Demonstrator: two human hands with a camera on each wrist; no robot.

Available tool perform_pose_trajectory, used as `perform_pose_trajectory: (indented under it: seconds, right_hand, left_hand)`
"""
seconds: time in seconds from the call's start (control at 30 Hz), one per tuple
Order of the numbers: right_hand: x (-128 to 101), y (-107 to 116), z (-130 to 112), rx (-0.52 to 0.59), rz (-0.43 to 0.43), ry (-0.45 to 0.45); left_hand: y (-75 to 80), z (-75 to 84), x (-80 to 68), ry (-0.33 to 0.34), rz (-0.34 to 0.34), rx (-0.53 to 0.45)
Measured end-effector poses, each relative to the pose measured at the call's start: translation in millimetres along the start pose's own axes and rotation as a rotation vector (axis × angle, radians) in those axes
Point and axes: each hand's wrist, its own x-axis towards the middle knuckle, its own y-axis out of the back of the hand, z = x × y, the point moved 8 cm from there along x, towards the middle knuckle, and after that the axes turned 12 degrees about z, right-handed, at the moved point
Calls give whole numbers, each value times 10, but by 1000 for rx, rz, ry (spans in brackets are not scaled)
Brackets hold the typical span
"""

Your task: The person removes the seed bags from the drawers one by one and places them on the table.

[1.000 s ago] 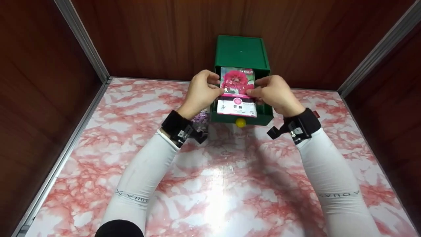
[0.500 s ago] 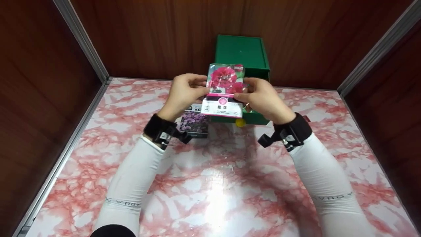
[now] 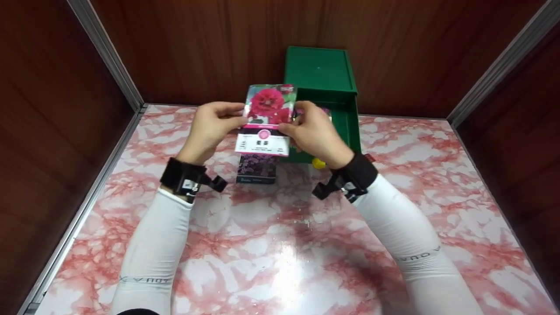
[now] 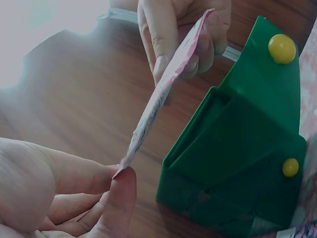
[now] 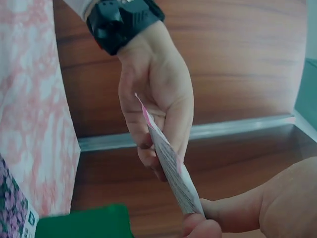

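A seed packet (image 3: 267, 105) with a pink flower picture and a white lower panel is held up in the head view, its printed front facing the camera. My left hand (image 3: 210, 127) pinches its left edge between thumb and fingers. On the opposite edge, my right hand (image 3: 316, 131) pinches it the same way. Both wrist views show the packet (image 4: 156, 101) nearly edge-on, stretched between the two hands. Below it on the table lies a purple-flower packet (image 3: 257, 169), its upper part hidden.
Behind and to the right stands a green drawer box (image 3: 319, 68) against the wooden back wall. Its drawer (image 3: 348, 118) is pulled out, with a yellow knob (image 3: 318, 163) in front and a colourful packet (image 3: 327, 111) partly visible inside. Wooden panels with metal strips border the marbled table (image 3: 245, 245).
Both hands have carried the pink-flower packet from over the drawer to the left, over the purple-flower packet. More of the open drawer's inside now shows.
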Motion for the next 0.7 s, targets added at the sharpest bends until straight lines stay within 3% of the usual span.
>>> perform_pose_trajectory:
  seconds: [0.3,0.7]
  right_hand:
    - [-40,-333,-214,-2,-42,65]
    - [-24,-697,-310,-76,-46,171]
  left_hand:
    - [365,-144,-5,34,52,-6]
    - [626,-300,-15,56,97,-22]
